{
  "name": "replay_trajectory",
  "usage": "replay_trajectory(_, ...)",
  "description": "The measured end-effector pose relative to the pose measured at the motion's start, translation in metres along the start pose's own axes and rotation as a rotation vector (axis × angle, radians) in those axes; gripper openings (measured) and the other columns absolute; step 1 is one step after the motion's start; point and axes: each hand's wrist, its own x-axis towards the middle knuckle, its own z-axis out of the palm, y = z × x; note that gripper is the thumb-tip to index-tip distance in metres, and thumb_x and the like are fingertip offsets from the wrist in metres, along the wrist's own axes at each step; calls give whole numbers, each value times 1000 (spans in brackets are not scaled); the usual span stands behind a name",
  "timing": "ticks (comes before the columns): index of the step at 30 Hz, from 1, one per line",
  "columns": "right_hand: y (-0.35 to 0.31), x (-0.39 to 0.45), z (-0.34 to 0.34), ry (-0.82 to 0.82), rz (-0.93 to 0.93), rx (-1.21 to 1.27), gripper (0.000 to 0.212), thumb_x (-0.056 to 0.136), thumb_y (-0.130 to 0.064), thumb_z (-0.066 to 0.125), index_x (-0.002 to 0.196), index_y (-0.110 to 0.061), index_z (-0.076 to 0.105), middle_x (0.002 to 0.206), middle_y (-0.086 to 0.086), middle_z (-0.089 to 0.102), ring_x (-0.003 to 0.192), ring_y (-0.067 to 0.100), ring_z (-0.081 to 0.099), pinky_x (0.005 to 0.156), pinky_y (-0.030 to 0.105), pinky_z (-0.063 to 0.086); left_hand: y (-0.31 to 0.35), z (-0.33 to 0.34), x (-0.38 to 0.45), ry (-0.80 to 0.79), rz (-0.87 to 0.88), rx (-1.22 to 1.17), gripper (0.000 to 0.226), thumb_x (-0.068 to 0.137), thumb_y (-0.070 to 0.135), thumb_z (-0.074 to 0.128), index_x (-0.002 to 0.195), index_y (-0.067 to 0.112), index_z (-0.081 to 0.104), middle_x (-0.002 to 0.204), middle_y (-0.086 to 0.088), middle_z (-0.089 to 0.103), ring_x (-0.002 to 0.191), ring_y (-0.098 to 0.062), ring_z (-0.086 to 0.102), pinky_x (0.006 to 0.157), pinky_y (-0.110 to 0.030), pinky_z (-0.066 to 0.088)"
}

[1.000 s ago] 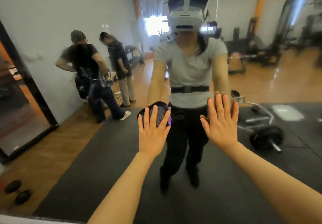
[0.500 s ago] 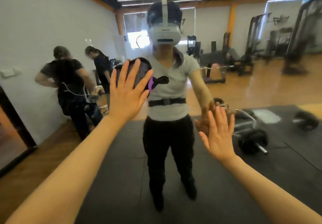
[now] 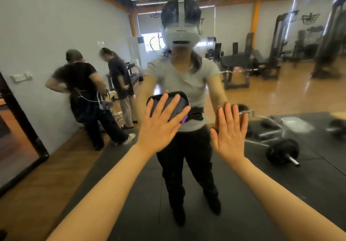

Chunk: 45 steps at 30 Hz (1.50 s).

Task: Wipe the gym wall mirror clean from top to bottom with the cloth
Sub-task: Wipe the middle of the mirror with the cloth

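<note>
- The cloth (image 3: 169, 105), dark with a purple edge, lies flat against the mirror (image 3: 56, 25) under the fingers of the left hand (image 3: 159, 126), at about the chest height of the reflected person (image 3: 182, 83).
- The left hand is spread, fingers straight and fanned, pressing the cloth to the glass and not gripping it.
- Half a second ago this hand and the cloth sat higher and further left, level with the reflected shoulder; a second ago they were lower, near the reflected hip. So the cloth has gone up and is now coming down again, a judgement that the person is wiping in vertical strokes.
- The right hand (image 3: 229, 137) is also spread flat, fingers straight, just right of the left hand and a little lower; its fingertips meet their own reflection, so it seems to brace on the glass. It holds nothing and has barely moved.
- The strip in front of the person is being covered; the glass well left and right of the hands likely waits.
- Reflected beyond the hands: two other people (image 3: 97, 94) to the left and a barbell (image 3: 282, 151) on a dark floor mat (image 3: 131, 194) to the right.
</note>
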Motion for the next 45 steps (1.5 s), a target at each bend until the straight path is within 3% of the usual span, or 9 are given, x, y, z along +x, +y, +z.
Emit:
replay_trajectory(5,2,-2,3,33,-28,18,64,106,-40,26,160,-12,6,168,4,-7,155,25,-2,124,51,-2,29,20,-63,-44,77,-29,65,96,36,56,155,35,28,164,-3,17,154,-29,5,121,-51,6)
replay_trajectory(9,4,-2,3,29,-34,25,64,107,-39,25,161,-14,3,168,4,-9,155,25,-3,124,52,-2,47,29,-98,-103,139,-30,71,93,32,55,156,35,23,164,-1,12,151,-28,12,121,-49,7)
replay_trajectory(14,4,-3,4,28,-39,9,64,107,-40,25,160,-13,2,168,5,-9,155,25,-4,124,53,-1,48,27,-106,-154,180,-14,77,92,29,50,159,32,12,165,-3,8,150,-29,10,121,-50,-1)
replay_trajectory(17,3,-2,2,22,-40,4,64,107,-40,25,160,-14,0,168,4,-11,155,24,-6,124,52,-3,39,21,-97,-171,226,-28,72,93,28,47,159,31,16,166,-3,10,150,-29,8,121,-49,-2)
replay_trajectory(22,1,-1,-1,10,-34,9,66,105,-39,26,160,-15,-1,168,3,-12,155,23,-7,123,51,-3,4,3,-43,-38,79,-49,58,98,31,48,154,33,32,162,-3,23,149,-33,20,121,-50,5)
replay_trajectory(29,2,-3,3,24,-31,5,70,102,-37,34,160,-13,2,168,4,-9,155,25,-4,122,55,3,-38,-8,10,64,-3,-37,56,100,29,53,153,28,36,160,-10,25,147,-40,22,121,-55,9)
replay_trajectory(34,2,-3,3,21,-32,-4,70,102,-37,34,160,-13,3,168,5,-8,155,26,-3,122,55,3,-24,-3,-7,58,-40,-30,49,103,31,47,151,28,38,158,-11,27,147,-40,22,122,-54,4)
replay_trajectory(39,2,-2,2,18,-27,-12,68,104,-38,31,160,-13,3,168,5,-8,155,25,-3,124,52,-1,-8,11,-54,11,3,-37,63,96,30,56,154,32,32,162,-7,22,153,-33,4,122,-55,4)
replay_trajectory(45,2,-3,2,6,-25,-21,65,107,-41,23,160,-13,1,168,5,-9,155,25,-4,124,51,-3,5,22,-99,-24,42,-27,66,94,32,56,154,34,29,163,-4,15,154,-31,5,121,-53,7)
